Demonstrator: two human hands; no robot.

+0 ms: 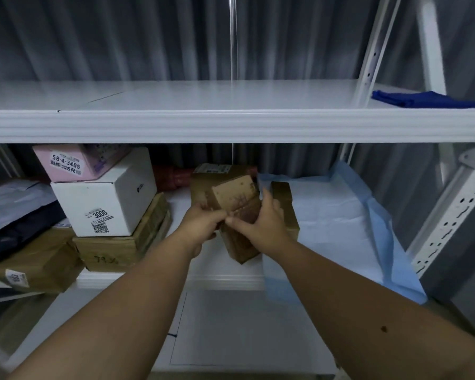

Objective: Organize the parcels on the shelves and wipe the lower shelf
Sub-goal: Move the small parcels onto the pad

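Both hands grip a small brown cardboard parcel [235,197] in the middle of the lower shelf [225,279], tilted. My left hand [200,224] holds its left side and my right hand [261,224] its right side. More brown boxes stand right behind and beside it, one with a label [217,171] and one partly hidden at the right [284,196]. At the left is a stack: a pink box [72,161] on a white box [104,204] on brown boxes [115,249]. A folded dark blue cloth [425,100] lies on the upper shelf [203,124] at the right.
A light blue sheet [340,223] covers the right part of the lower shelf. Grey and dark mail bags [14,212] and a brown box [36,268] fill the far left. A red parcel [173,176] lies at the back. White perforated uprights [450,212] stand at the right.
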